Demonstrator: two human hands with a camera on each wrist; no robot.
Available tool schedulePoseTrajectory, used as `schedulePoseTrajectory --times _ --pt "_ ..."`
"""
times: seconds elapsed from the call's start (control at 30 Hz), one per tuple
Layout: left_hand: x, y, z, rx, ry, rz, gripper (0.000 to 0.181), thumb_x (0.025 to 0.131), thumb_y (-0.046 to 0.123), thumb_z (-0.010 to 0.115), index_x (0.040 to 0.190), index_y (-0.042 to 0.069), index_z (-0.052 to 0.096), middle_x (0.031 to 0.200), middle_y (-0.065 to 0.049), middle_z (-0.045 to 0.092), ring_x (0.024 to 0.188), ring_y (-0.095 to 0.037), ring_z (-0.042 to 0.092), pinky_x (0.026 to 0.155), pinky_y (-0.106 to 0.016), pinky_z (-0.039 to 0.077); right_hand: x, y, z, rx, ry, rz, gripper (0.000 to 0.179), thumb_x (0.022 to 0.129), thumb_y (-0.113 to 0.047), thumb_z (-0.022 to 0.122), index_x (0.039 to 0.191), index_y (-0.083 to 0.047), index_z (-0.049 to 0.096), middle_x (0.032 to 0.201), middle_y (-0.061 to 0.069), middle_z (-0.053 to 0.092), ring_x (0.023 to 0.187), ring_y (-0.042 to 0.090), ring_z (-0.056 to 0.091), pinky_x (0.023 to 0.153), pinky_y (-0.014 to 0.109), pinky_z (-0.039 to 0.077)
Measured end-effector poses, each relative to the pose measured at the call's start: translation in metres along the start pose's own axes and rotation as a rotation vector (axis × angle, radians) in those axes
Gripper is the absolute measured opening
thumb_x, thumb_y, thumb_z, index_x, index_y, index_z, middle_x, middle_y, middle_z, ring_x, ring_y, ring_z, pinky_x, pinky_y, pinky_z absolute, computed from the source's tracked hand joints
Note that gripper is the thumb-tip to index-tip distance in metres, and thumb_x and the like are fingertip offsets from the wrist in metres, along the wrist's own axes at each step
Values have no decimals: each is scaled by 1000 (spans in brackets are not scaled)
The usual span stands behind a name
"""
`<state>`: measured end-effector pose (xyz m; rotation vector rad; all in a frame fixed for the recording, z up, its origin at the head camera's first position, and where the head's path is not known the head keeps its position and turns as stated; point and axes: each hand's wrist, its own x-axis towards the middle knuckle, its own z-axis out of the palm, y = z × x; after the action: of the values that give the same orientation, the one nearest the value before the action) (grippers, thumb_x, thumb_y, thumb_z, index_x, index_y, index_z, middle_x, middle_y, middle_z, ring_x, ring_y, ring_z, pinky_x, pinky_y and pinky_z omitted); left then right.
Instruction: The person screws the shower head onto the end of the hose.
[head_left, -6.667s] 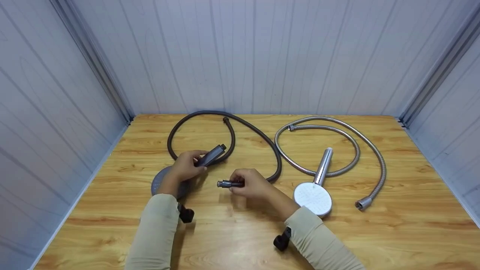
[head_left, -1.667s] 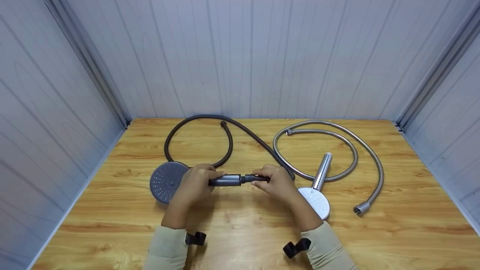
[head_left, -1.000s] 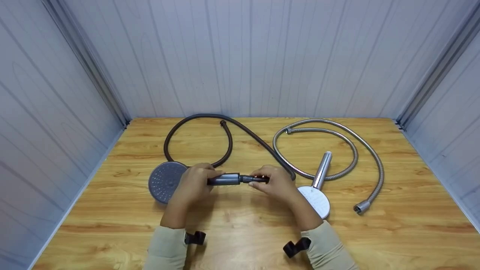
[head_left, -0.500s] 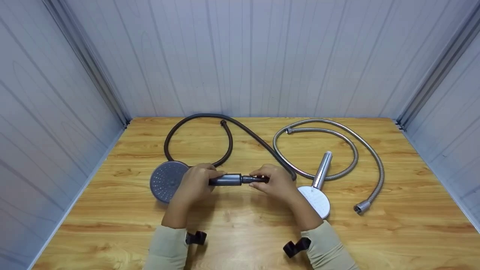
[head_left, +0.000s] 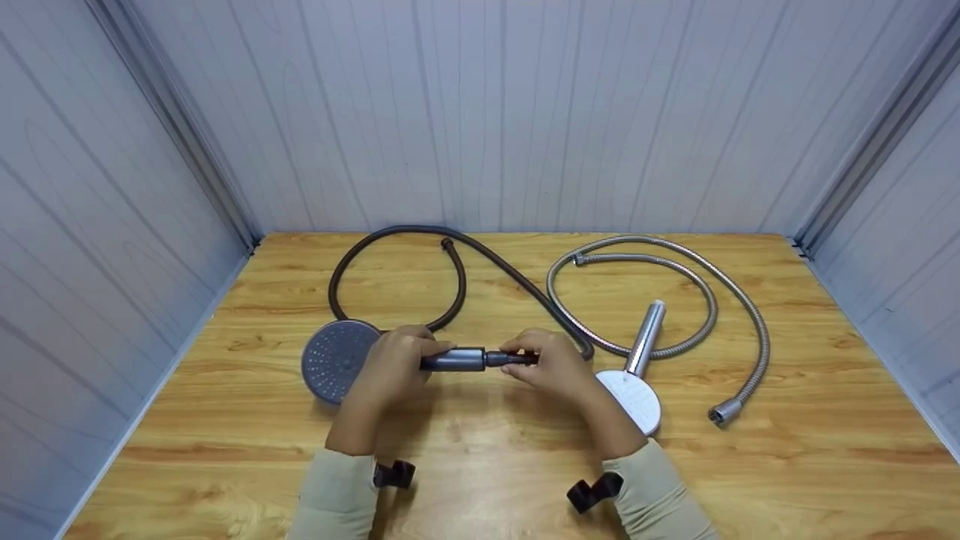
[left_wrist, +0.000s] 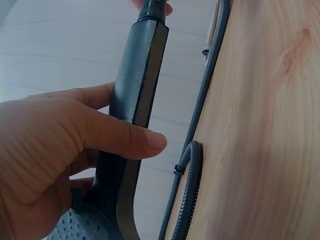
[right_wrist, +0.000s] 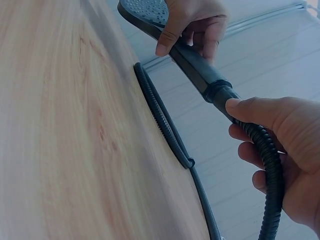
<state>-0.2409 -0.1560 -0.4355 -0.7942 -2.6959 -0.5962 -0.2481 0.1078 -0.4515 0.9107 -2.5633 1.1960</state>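
Head view: the dark shower head (head_left: 337, 361) is held over the table (head_left: 465, 487), its handle (head_left: 454, 360) gripped by the left hand (head_left: 394, 367) — and the dark hose (head_left: 334, 289) is pinched near its end by the right hand (head_left: 553, 364). A chrome shower head (head_left: 631, 401) and silver hose (head_left: 763, 337) are seen at right. Left wrist: the handle is clamped between thumb and fingers. Right wrist — hose end and handle are met, thumb and fingers closed round the hose.

head view above, wrist views close
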Motion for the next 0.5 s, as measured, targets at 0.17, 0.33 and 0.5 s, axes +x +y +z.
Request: schedulePoseTrajectory --times 0.17,0.33,0.5 --pt "0 1 0 -8 15 13 44 71 -9 74 107 14 77 92 -6 68 82 -22 64 73 -37 53 0 1 0 3 19 -63 21 79 -7 80 98 -4 76 90 5 70 76 14 60 66 27 51" --pt "0 1 0 -4 34 30 44 71 -11 73 106 14 77 92 -6 69 81 -21 64 72 -37 53 1 2 0 11 26 -96 19 79 -6 79 97 -3 76 88 4 69 74 14 60 64 27 49" --pt "0 2 0 -2 27 22 45 70 -11 73 106 15 77 92 -5 68 82 -21 64 73 -36 53 0 1 0 11 1 -72 16 82 -9 77 98 -4 75 88 3 68 75 12 58 65 27 49"
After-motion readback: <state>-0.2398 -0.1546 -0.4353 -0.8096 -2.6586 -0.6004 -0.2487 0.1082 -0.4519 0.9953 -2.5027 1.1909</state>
